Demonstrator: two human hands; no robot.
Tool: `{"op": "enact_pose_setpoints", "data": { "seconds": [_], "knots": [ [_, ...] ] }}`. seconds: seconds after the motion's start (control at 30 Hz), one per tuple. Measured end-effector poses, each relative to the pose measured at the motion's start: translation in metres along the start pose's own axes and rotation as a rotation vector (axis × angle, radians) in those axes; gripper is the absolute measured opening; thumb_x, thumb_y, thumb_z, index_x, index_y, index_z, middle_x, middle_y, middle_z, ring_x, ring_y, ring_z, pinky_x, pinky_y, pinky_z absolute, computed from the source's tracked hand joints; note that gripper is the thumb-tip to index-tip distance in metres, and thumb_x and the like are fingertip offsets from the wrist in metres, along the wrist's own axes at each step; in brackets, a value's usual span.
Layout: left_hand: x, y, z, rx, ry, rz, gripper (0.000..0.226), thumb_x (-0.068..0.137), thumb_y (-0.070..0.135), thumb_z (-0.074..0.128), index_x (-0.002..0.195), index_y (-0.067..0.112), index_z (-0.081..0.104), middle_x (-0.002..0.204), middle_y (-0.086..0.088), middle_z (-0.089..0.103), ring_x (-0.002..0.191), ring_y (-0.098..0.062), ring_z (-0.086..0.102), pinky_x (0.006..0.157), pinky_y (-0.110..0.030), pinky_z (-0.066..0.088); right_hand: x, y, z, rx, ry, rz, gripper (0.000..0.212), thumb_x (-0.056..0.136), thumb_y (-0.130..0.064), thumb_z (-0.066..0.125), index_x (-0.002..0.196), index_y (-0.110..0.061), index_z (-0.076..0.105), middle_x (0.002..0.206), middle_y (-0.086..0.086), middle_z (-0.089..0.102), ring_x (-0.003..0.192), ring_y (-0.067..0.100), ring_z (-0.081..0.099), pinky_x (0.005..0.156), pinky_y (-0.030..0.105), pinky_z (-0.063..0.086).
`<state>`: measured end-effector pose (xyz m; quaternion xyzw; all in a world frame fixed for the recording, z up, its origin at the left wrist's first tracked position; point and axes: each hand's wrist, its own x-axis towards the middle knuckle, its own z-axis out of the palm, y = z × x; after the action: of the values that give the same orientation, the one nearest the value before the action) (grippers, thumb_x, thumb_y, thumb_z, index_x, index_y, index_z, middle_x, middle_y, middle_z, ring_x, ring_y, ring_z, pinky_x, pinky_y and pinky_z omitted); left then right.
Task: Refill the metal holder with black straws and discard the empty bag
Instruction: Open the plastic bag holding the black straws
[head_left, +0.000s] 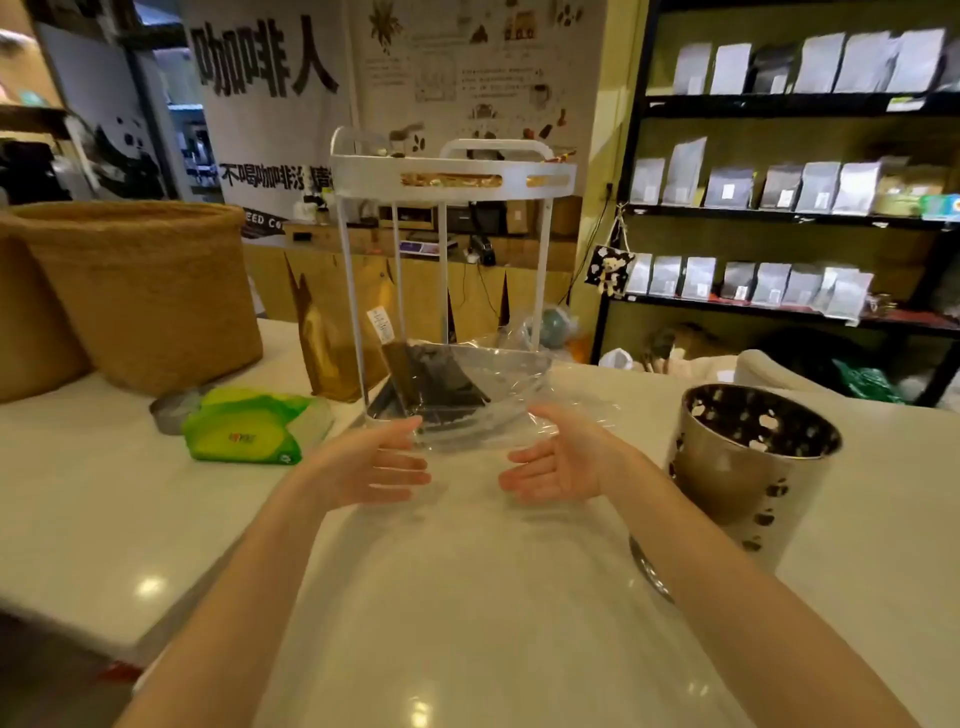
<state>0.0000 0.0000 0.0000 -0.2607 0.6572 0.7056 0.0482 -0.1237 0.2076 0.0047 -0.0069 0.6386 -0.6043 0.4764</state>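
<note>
A clear plastic bag (483, 395) with black straws (436, 384) inside lies on the white counter (467, 597), just under a white rack. My left hand (379, 467) and my right hand (561, 462) are held out in front of the bag, palms facing each other, fingers apart, holding nothing. The left fingertips are close to the bag's near left corner. A perforated metal holder (748, 473) stands upright to the right of my right hand. I see no straws in its dark inside.
A white two-tier rack (452, 176) stands behind the bag. A green wipes packet (249, 426) lies to the left. Two woven baskets (140, 291) stand at the far left. A brown paper pouch (327, 343) leans by the rack. Shelves of bags (789, 197) fill the right.
</note>
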Motion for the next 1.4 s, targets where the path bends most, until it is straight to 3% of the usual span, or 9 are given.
{"op": "enact_pose_setpoints", "data": {
  "seconds": [0.17, 0.37, 0.53, 0.63, 0.77, 0.83, 1.03, 1.23, 1.4],
  "knots": [
    [0.012, -0.003, 0.018, -0.25, -0.012, 0.119, 0.028, 0.081, 0.03, 0.063, 0.096, 0.007, 0.058, 0.093, -0.012, 0.068, 0.096, -0.027, 0.065, 0.072, -0.033, 0.052, 0.016, 0.013, 0.004, 0.384, 0.077, -0.176, 0.038, 0.085, -0.027, 0.063, 0.104, 0.002, 0.048, 0.095, 0.026, 0.062, 0.082, 0.035, 0.063, 0.073, 0.043, 0.053],
    [0.019, -0.003, 0.022, -0.263, 0.038, 0.151, 0.009, 0.083, 0.009, 0.06, 0.09, 0.007, 0.063, 0.087, -0.011, 0.071, 0.07, -0.016, 0.069, 0.051, -0.023, 0.056, 0.03, 0.012, -0.003, 0.585, 0.225, -0.393, 0.025, 0.081, -0.008, 0.061, 0.103, -0.003, 0.051, 0.081, 0.019, 0.061, 0.052, 0.021, 0.062, 0.062, 0.034, 0.056],
    [0.018, -0.003, 0.01, -0.125, 0.008, 0.161, 0.012, 0.084, 0.001, 0.056, 0.093, 0.004, 0.063, 0.056, 0.0, 0.071, 0.047, -0.007, 0.065, 0.048, -0.018, 0.055, 0.031, 0.009, -0.01, 0.663, 0.27, -0.429, 0.01, 0.082, -0.005, 0.059, 0.075, -0.006, 0.052, 0.08, 0.014, 0.061, 0.068, 0.023, 0.062, 0.06, 0.034, 0.056],
    [0.014, -0.006, -0.003, -0.034, -0.039, 0.123, 0.011, 0.083, 0.001, 0.057, 0.091, 0.005, 0.063, 0.057, -0.001, 0.071, 0.046, -0.007, 0.062, 0.047, -0.019, 0.054, 0.027, 0.01, -0.01, 0.66, 0.274, -0.453, 0.007, 0.084, -0.006, 0.057, 0.078, -0.007, 0.053, 0.089, 0.014, 0.063, 0.071, 0.023, 0.062, 0.043, 0.025, 0.052],
    [0.014, -0.012, -0.011, -0.038, -0.051, 0.044, 0.009, 0.082, 0.003, 0.057, 0.088, 0.006, 0.061, 0.063, -0.005, 0.073, 0.052, -0.012, 0.067, 0.049, -0.021, 0.055, 0.015, 0.009, -0.002, 0.587, 0.287, -0.497, 0.002, 0.085, -0.004, 0.059, 0.086, -0.005, 0.06, 0.086, 0.011, 0.067, 0.075, 0.021, 0.065, 0.054, 0.029, 0.055],
    [0.014, -0.013, -0.01, -0.033, -0.063, 0.02, 0.009, 0.081, 0.01, 0.06, 0.089, 0.008, 0.063, 0.066, -0.005, 0.074, 0.059, -0.015, 0.067, 0.054, -0.023, 0.054, 0.007, 0.008, 0.004, 0.564, 0.27, -0.524, 0.005, 0.082, -0.002, 0.061, 0.087, -0.005, 0.062, 0.086, 0.011, 0.068, 0.079, 0.022, 0.066, 0.059, 0.031, 0.055],
    [0.022, -0.018, -0.002, -0.231, -0.063, 0.116, 0.028, 0.067, 0.025, 0.07, 0.09, 0.009, 0.068, 0.087, -0.013, 0.074, 0.094, -0.028, 0.065, 0.098, -0.042, 0.045, -0.021, 0.015, 0.019, 0.424, 0.26, -0.602, 0.013, 0.084, -0.003, 0.06, 0.093, -0.01, 0.065, 0.086, 0.009, 0.073, 0.084, 0.022, 0.069, 0.065, 0.032, 0.055],
    [0.021, -0.016, 0.007, -0.361, -0.164, 0.18, 0.021, 0.089, 0.024, 0.05, 0.103, 0.011, 0.059, 0.073, -0.004, 0.076, 0.071, -0.018, 0.071, 0.056, -0.028, 0.056, -0.051, 0.032, 0.022, 0.376, 0.27, -0.635, 0.017, 0.084, -0.005, 0.06, 0.096, -0.015, 0.067, 0.088, 0.005, 0.073, 0.082, 0.016, 0.069, 0.053, 0.025, 0.055],
    [0.01, -0.027, 0.007, -0.356, -0.245, 0.207, 0.045, 0.08, 0.01, 0.056, 0.124, 0.002, 0.049, 0.085, -0.011, 0.075, 0.071, -0.018, 0.073, 0.055, -0.025, 0.058, -0.074, 0.057, 0.017, 0.313, 0.241, -0.649, 0.017, 0.087, -0.008, 0.054, 0.092, -0.016, 0.068, 0.079, 0.001, 0.073, 0.073, 0.013, 0.07, 0.061, 0.028, 0.055]
  ]
}}
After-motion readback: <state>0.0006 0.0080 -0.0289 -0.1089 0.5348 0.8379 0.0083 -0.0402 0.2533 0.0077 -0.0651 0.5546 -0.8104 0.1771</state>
